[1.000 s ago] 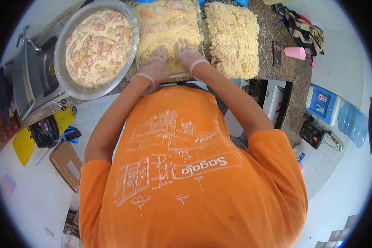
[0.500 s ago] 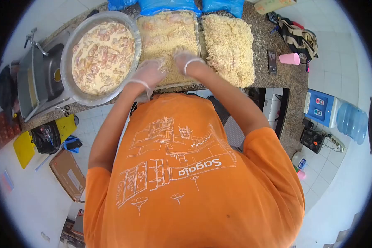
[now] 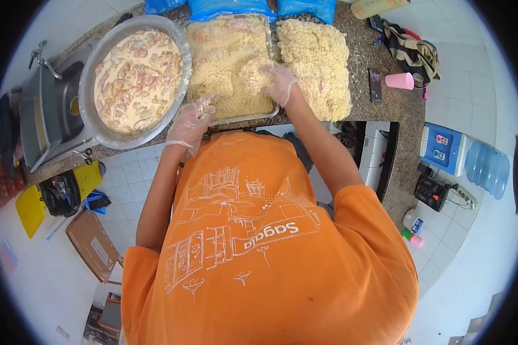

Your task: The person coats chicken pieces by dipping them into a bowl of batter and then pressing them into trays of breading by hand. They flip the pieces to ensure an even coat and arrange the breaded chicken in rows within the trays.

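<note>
Right hand (image 3: 281, 83), one, in a clear glove: fingers curled round a crumb-coated piece (image 3: 254, 73), over the right part of the tray (image 3: 244, 119). Left hand (image 3: 191, 122), one, gloved likewise: crumbs on the fingers, by the tray's near left corner; whether it grips anything, I cannot tell. The hands are apart.

Tray, one, clear-rimmed: on the counter (image 3: 360, 43), filled with pale crumbs (image 3: 218, 83), more pieces toward its far end. Basin (image 3: 86, 86), one, round: just left of the tray, holding pieces in creamy batter (image 3: 138, 80). Coated pieces (image 3: 316, 69), a rectangular spread: right of the tray. Blue bags (image 3: 230, 8): beyond the tray. Phone (image 3: 374, 85) and pink cup (image 3: 398, 80): farther right, near each other.
</note>
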Motion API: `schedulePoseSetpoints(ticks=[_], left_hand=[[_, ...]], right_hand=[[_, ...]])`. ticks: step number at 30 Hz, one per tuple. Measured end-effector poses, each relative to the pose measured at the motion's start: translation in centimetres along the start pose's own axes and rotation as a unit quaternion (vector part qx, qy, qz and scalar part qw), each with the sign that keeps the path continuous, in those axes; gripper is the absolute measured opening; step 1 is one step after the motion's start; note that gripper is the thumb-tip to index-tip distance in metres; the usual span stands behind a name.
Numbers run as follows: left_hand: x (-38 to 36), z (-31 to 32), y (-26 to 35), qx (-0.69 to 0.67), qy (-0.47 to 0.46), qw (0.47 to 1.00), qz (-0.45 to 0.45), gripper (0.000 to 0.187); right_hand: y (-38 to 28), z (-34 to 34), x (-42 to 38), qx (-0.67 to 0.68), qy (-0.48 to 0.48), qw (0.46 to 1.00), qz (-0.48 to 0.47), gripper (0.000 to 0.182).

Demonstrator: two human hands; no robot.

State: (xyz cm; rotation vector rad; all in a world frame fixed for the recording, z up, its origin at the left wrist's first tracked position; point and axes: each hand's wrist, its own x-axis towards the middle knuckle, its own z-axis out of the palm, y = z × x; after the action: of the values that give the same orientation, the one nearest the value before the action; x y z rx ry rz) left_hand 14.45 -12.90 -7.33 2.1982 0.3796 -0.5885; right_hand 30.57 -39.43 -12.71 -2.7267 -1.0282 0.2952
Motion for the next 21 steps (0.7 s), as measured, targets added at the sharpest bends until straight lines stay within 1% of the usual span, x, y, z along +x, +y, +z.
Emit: schedulePoseSetpoints(ticks=[1,3,4,6,8,9,10,11,12,13,14,15,16,17,18,19,20,21], left_hand=[[-0.2,-0.2,0.4,0.001,-0.001,1.000,0.000,0.057],[-0.5,-0.4,1.1,0.035,0.024,0.999,0.001,0.056],[-0.3,0.0,0.5,0.037,0.021,0.999,0.003,0.056],[0.8,0.9,-1.4,0.052,0.054,0.995,0.066,0.053],[1.4,1.0,-1.7,0.050,0.054,0.993,0.089,0.051],[1.5,1.2,-1.7,0.047,0.061,0.992,0.102,0.049],[1.6,1.3,-1.6,0.046,0.051,0.991,0.113,0.049],[1.5,1.2,-1.5,0.027,0.057,0.991,0.122,0.048],[1.3,1.1,-1.4,0.008,0.064,0.990,0.129,0.046],[1.0,1.0,-1.0,0.024,0.070,0.992,0.098,0.044],[0.7,0.9,-0.6,0.023,0.067,0.992,0.102,0.044],[0.2,0.4,0.2,-0.006,0.061,0.995,0.081,0.043],[-0.1,0.3,0.7,-0.035,0.055,0.996,0.057,0.041],[-0.2,0.4,0.9,-0.036,0.054,0.996,0.058,0.041],[-0.4,0.5,0.9,-0.039,0.072,0.994,0.070,0.040],[-0.5,0.5,0.9,-0.041,0.089,0.992,0.080,0.039],[-0.5,0.6,1.0,-0.041,0.089,0.992,0.079,0.039],[-0.4,0.6,1.0,-0.049,0.087,0.992,0.073,0.038]], right_hand=[[-0.5,0.4,-0.5,0.001,0.000,1.000,0.001,0.048],[-2.6,1.8,-1.2,0.137,0.051,0.988,0.040,0.059],[-3.4,2.1,-1.5,0.203,0.077,0.974,0.061,0.064],[-3.8,2.1,-1.7,0.222,0.087,0.969,0.069,0.061],[-3.6,1.9,-1.7,0.342,-0.045,0.937,0.053,0.060],[-3.1,1.1,-2.2,0.338,-0.039,0.938,0.067,0.060],[-3.0,-0.3,-2.7,0.499,-0.017,0.850,0.166,0.060],[-2.8,-1.8,-2.9,0.640,0.010,0.725,0.253,0.061],[-2.6,-3.3,-3.0,0.755,0.037,0.569,0.324,0.062],[-1.2,-5.1,-3.9,0.842,0.088,0.452,0.281,0.051],[1.5,-5.5,-4.0,0.769,0.128,0.548,0.304,0.043],[4.0,-6.0,-4.1,0.683,0.164,0.634,0.323,0.035],[4.3,-9.0,-4.9,0.615,0.221,0.683,0.327,0.031],[4.6,-12.0,-5.6,0.540,0.274,0.726,0.325,0.026],[7.3,-11.6,-6.2,0.539,0.273,0.727,0.325,0.026],[10.9,-10.2,-6.2,0.407,0.288,0.802,0.330,0.030],[12.8,-9.3,-6.1,0.266,0.296,0.858,0.325,0.034],[11.9,-9.6,-5.9,0.267,0.295,0.858,0.325,0.034]])
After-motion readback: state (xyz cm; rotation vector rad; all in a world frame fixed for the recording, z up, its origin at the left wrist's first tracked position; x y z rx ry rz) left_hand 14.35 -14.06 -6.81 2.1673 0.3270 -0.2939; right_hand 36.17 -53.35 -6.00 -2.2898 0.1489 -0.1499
